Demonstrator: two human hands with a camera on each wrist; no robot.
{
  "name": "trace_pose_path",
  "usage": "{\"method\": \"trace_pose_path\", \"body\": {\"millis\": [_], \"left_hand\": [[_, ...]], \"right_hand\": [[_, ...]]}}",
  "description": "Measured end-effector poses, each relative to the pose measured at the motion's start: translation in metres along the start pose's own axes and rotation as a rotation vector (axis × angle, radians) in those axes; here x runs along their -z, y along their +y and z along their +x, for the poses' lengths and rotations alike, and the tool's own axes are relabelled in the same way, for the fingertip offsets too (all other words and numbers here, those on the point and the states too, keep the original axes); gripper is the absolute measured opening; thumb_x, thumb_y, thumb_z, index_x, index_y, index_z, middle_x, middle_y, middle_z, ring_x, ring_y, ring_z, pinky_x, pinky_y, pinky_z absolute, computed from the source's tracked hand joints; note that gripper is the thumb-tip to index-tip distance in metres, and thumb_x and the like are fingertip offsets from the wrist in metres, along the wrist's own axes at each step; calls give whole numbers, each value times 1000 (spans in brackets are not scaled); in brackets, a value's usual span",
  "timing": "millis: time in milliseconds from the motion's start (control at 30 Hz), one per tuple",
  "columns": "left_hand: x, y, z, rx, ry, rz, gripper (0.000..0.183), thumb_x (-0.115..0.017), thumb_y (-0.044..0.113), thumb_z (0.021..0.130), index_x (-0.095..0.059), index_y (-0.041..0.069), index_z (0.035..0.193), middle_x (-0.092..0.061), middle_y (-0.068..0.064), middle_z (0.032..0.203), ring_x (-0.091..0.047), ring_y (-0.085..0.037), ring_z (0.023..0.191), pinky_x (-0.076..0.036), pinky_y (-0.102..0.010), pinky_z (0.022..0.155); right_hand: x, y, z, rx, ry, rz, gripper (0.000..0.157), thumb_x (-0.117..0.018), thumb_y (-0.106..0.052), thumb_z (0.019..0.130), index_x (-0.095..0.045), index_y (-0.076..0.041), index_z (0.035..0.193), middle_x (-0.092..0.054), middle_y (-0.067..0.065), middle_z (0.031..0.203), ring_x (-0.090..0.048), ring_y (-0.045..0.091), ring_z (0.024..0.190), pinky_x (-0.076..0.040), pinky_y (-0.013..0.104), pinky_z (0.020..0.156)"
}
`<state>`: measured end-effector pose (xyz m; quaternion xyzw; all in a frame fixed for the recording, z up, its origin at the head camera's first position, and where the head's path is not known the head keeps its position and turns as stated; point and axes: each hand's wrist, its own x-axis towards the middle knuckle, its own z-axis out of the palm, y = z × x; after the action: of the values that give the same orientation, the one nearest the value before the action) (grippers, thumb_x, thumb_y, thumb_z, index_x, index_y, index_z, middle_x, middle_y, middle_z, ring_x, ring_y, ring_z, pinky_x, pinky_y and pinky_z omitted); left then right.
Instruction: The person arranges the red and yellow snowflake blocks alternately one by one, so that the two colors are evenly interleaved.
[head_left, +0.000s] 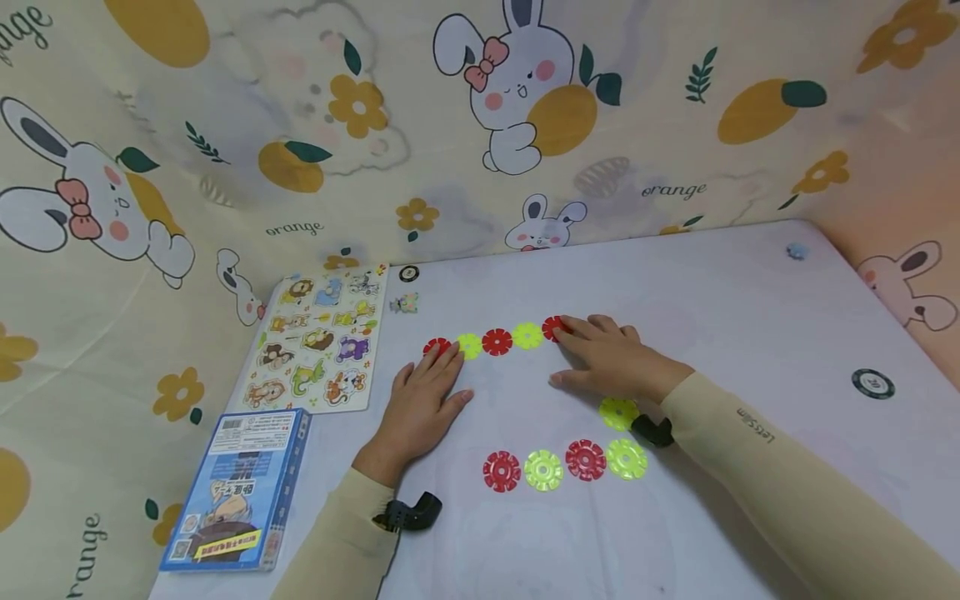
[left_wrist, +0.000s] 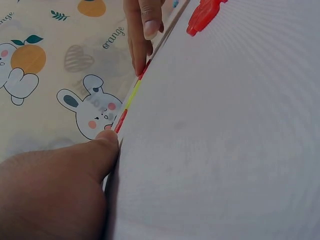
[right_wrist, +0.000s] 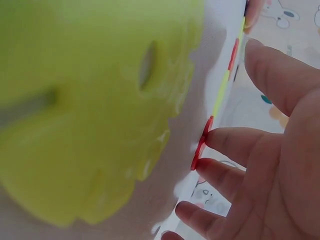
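A row of notched plastic discs, red and yellow-green in turn, crosses the middle of the table in the head view. At its left end, the fingertips of my left hand (head_left: 422, 407) rest on a red disc (head_left: 432, 347). My right hand (head_left: 618, 358) touches the red disc (head_left: 554, 327) at the other end with spread fingers. Between them lie a red disc (head_left: 497, 342) and two yellow-green ones. Under the right wrist sits a yellow-green disc (head_left: 618, 413), large in the right wrist view. Nearer me is a second row with a red disc (head_left: 502, 472) at its left.
To the left lie an animal sticker sheet (head_left: 315, 342) and a blue box (head_left: 236, 492). A black round chip (head_left: 408, 273) and a small figure (head_left: 404, 303) are beside the sheet. Another chip (head_left: 873, 383) and a small blue item (head_left: 797, 251) lie at right. Patterned cloth (head_left: 465, 192) rises behind.
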<state>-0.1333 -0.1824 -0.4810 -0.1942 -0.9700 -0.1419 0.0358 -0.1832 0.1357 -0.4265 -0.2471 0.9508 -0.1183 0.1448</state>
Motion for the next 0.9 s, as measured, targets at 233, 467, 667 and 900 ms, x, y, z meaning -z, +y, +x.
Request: {"method": "trace_pose_path", "body": {"millis": [233, 467, 667, 900], "left_hand": [[0, -1, 0, 7, -5, 3, 66, -42, 57, 95, -31, 22, 151, -20, 9, 156, -9, -18, 144, -10, -54, 110], [0, -1, 0, 12, 0, 1, 67, -43, 57, 95, -31, 23, 151, -22, 8, 156, -10, -18, 144, -10, -54, 110], [-1, -1, 1, 4, 1, -3, 67, -42, 57, 95, -31, 22, 151, -21, 9, 156, -9, -18, 144, -10, -54, 110], [0, 1, 1, -5, 2, 3, 65, -42, 56, 96, -32, 21, 151, -21, 8, 156, -10, -18, 144, -11, -54, 110]], "right_hand": [[2, -2, 1, 13, 0, -7, 86, -56, -67, 83, -34, -18, 150, -21, 10, 156, -15, 40, 137, -22, 62, 98], [3, -3, 4, -2, -6, -7, 86, -57, -68, 82, -34, -20, 150, -21, 10, 156, -15, 40, 137, -22, 63, 99], [7, -1, -2, 31, 49, 182, 76, -56, -63, 86, -36, -25, 149, -27, 7, 153, -23, 36, 135, -27, 62, 99], [24, 3, -40, 160, 35, 832, 46, -49, -39, 99, -41, -34, 144, -44, -1, 141, -43, 27, 126, -37, 55, 99]]}}
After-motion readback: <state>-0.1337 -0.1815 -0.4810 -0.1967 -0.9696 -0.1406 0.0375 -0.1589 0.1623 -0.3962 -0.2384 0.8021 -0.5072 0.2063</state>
